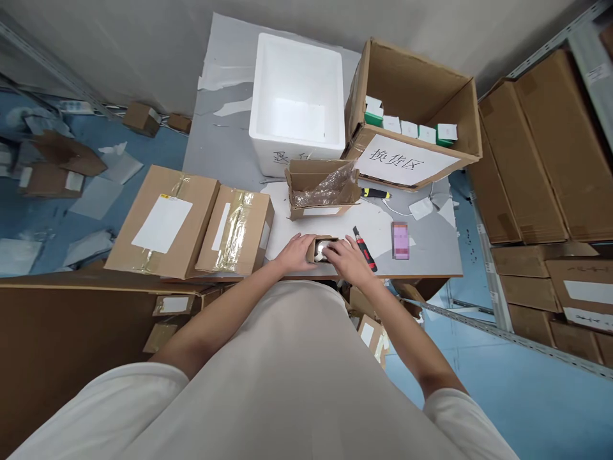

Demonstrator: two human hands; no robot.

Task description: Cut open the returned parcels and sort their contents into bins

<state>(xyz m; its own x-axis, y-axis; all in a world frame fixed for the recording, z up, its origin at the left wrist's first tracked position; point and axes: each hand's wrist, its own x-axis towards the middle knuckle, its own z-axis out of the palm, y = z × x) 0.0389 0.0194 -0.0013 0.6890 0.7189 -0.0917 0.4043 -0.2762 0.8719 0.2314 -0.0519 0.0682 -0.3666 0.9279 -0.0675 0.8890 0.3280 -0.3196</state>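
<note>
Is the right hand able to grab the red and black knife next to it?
Probably yes. The right hand rests on the small box, and the red-and-black knife lies just beside it on the table, with nothing between.

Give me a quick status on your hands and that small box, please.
Left hand and right hand both on the small box at the table edge. Box open, something white inside. Red knife beside right hand, not blocking.

Even, bright overhead light; soft shadows, mild glare on the foam box (297, 102); strong wide-angle bending at edges.
</note>
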